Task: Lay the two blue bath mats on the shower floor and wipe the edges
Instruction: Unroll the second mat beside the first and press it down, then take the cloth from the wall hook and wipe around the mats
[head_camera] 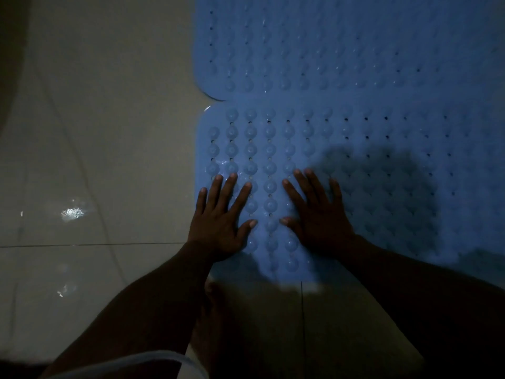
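Looks like a dim home bathroom: glossy pale floor tiles (95, 132) with grout lines at nine o'clock, studded blue far bath mat (328, 45) at one, near bath mat (382, 149) at three.

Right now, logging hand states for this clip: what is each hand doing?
Left hand: open, fingers spread, pressing flat on the near blue mat.
Right hand: open, fingers spread, pressing flat on the same mat.

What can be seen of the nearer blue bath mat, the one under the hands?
The nearer blue bath mat is pale blue, rubbery-looking, with rounded corners, rows of round domes and small holes, and a few wet-looking glints. It lies flat on the glossy floor tiles, its far edge meeting the second blue mat. The left hand and the right hand press on it, fingers spread and straight.
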Demonstrator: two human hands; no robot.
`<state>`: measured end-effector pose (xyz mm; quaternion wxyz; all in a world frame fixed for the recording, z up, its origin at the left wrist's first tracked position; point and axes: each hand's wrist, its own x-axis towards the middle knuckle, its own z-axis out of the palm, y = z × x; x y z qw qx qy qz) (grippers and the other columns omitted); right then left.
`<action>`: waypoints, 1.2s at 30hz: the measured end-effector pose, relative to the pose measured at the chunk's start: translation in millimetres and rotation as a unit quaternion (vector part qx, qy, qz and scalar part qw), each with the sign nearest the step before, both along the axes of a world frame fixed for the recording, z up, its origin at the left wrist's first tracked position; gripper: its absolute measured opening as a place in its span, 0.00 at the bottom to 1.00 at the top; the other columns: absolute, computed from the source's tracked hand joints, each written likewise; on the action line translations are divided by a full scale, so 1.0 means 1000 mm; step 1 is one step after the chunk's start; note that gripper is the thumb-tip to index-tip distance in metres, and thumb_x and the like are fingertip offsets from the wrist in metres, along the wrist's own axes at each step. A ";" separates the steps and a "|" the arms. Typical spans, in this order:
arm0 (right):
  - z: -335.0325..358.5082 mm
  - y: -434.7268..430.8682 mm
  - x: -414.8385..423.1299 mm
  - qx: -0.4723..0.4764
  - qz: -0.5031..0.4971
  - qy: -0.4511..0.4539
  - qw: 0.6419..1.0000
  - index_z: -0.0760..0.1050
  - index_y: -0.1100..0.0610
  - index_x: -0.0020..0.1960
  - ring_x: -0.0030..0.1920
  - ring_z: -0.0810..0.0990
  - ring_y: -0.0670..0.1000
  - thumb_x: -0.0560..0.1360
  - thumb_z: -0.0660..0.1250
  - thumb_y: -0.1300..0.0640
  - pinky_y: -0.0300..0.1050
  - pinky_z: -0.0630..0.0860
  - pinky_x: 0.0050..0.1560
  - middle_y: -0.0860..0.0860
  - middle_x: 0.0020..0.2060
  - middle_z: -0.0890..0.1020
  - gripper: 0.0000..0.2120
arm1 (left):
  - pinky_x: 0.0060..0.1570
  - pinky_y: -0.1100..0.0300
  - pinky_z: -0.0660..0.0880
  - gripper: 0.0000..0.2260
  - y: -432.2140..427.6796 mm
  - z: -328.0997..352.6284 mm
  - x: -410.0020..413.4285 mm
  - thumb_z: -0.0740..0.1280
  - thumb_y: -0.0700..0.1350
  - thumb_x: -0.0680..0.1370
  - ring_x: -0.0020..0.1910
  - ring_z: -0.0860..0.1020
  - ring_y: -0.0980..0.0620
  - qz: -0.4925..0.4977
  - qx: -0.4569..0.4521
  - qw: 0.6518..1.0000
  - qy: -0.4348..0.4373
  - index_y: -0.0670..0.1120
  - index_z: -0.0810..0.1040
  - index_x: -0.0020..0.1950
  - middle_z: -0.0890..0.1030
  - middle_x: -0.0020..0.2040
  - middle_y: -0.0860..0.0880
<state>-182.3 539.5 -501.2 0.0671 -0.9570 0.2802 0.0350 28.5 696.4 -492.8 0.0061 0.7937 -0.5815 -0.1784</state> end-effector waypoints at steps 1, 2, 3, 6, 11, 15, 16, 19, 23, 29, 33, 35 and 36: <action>0.000 0.000 -0.001 -0.008 -0.002 -0.014 1.000 0.60 0.53 0.79 0.80 0.54 0.58 0.78 0.56 0.33 0.70 0.53 0.74 0.56 0.80 0.58 0.36 | 0.78 0.39 0.47 0.35 0.000 0.001 -0.001 0.49 0.68 0.80 0.82 0.41 0.44 0.000 0.006 1.000 -0.003 0.56 0.46 0.83 0.44 0.84 0.48; -0.001 0.001 -0.002 -0.012 -0.002 -0.026 1.000 0.63 0.53 0.78 0.80 0.55 0.58 0.77 0.57 0.34 0.70 0.54 0.73 0.56 0.79 0.60 0.36 | 0.78 0.40 0.46 0.34 -0.001 0.004 -0.001 0.48 0.69 0.80 0.82 0.40 0.44 -0.001 0.013 1.000 -0.006 0.57 0.44 0.83 0.42 0.84 0.48; -0.002 0.001 -0.002 -0.012 -0.001 -0.032 0.999 0.65 0.54 0.77 0.79 0.57 0.59 0.77 0.58 0.34 0.71 0.55 0.73 0.56 0.79 0.62 0.35 | 0.79 0.41 0.46 0.34 -0.003 0.007 0.000 0.47 0.69 0.80 0.82 0.38 0.44 -0.003 0.026 1.000 -0.009 0.58 0.42 0.82 0.40 0.83 0.49; 0.002 0.001 0.002 0.010 0.000 -0.017 1.000 0.69 0.55 0.74 0.79 0.59 0.59 0.76 0.56 0.34 0.71 0.56 0.72 0.57 0.78 0.64 0.35 | 0.79 0.41 0.48 0.34 -0.007 0.019 0.003 0.44 0.71 0.79 0.81 0.38 0.44 -0.012 0.068 0.997 -0.020 0.62 0.37 0.81 0.38 0.83 0.50; 0.031 -0.007 0.012 0.124 -0.036 0.098 0.987 0.51 0.47 0.80 0.81 0.41 0.51 0.77 0.54 0.32 0.67 0.40 0.77 0.48 0.82 0.44 0.37 | 0.78 0.40 0.46 0.35 -0.026 0.049 0.002 0.50 0.71 0.79 0.82 0.44 0.45 -0.016 0.175 0.982 -0.065 0.64 0.38 0.80 0.40 0.83 0.52; 0.074 -0.037 0.021 0.164 -0.014 0.141 0.976 0.51 0.50 0.80 0.81 0.41 0.51 0.77 0.57 0.33 0.66 0.39 0.76 0.49 0.82 0.47 0.38 | 0.78 0.40 0.45 0.35 -0.059 0.081 0.001 0.54 0.69 0.79 0.81 0.50 0.41 -0.051 0.238 0.964 -0.108 0.60 0.45 0.82 0.51 0.83 0.47; 0.088 -0.051 0.022 0.162 -0.021 0.151 0.975 0.51 0.51 0.80 0.81 0.42 0.51 0.77 0.58 0.34 0.65 0.41 0.77 0.50 0.81 0.48 0.38 | 0.78 0.40 0.48 0.35 -0.071 0.091 0.001 0.56 0.68 0.79 0.81 0.52 0.41 -0.053 0.245 0.961 -0.114 0.59 0.46 0.82 0.53 0.83 0.46; 0.139 -0.099 0.023 0.142 -0.043 0.153 0.977 0.50 0.51 0.81 0.81 0.47 0.52 0.78 0.60 0.35 0.64 0.46 0.77 0.52 0.81 0.53 0.39 | 0.74 0.41 0.60 0.37 -0.122 0.134 0.006 0.62 0.65 0.79 0.78 0.61 0.40 -0.041 0.241 0.964 -0.104 0.58 0.47 0.82 0.60 0.80 0.44; 0.239 -0.175 0.028 0.096 -0.089 0.117 0.984 0.52 0.51 0.80 0.78 0.58 0.58 0.77 0.62 0.34 0.62 0.56 0.76 0.56 0.79 0.57 0.39 | 0.70 0.40 0.69 0.40 -0.214 0.229 0.017 0.65 0.63 0.79 0.74 0.68 0.39 -0.029 0.151 0.984 -0.092 0.58 0.43 0.82 0.63 0.79 0.42; 0.418 -0.266 0.024 0.014 -0.139 -0.006 0.990 0.55 0.51 0.79 0.73 0.68 0.60 0.76 0.65 0.36 0.58 0.69 0.69 0.56 0.77 0.64 0.40 | 0.70 0.42 0.69 0.40 -0.315 0.412 0.009 0.66 0.61 0.80 0.72 0.70 0.38 -0.034 -0.022 0.991 -0.129 0.58 0.42 0.82 0.67 0.77 0.41; 0.515 -0.291 0.012 -0.028 -0.167 -0.055 0.984 0.55 0.50 0.79 0.72 0.69 0.60 0.75 0.66 0.36 0.57 0.70 0.69 0.56 0.75 0.67 0.39 | 0.72 0.39 0.66 0.41 -0.348 0.512 0.003 0.65 0.65 0.78 0.75 0.67 0.39 -0.022 -0.064 0.983 -0.172 0.62 0.41 0.81 0.64 0.80 0.43; 0.550 -0.300 0.007 -0.052 -0.178 -0.073 0.980 0.56 0.49 0.78 0.72 0.69 0.60 0.74 0.66 0.35 0.58 0.69 0.70 0.56 0.75 0.68 0.39 | 0.72 0.39 0.66 0.42 -0.358 0.551 0.001 0.65 0.66 0.77 0.75 0.67 0.39 -0.026 -0.092 0.977 -0.192 0.62 0.40 0.81 0.64 0.80 0.43; 0.565 -0.303 0.006 -0.062 -0.182 -0.075 0.978 0.56 0.48 0.78 0.72 0.69 0.60 0.74 0.66 0.35 0.58 0.69 0.70 0.56 0.75 0.68 0.39 | 0.72 0.39 0.66 0.42 -0.362 0.566 -0.001 0.65 0.65 0.77 0.75 0.67 0.39 -0.027 -0.104 0.975 -0.194 0.62 0.40 0.81 0.64 0.80 0.43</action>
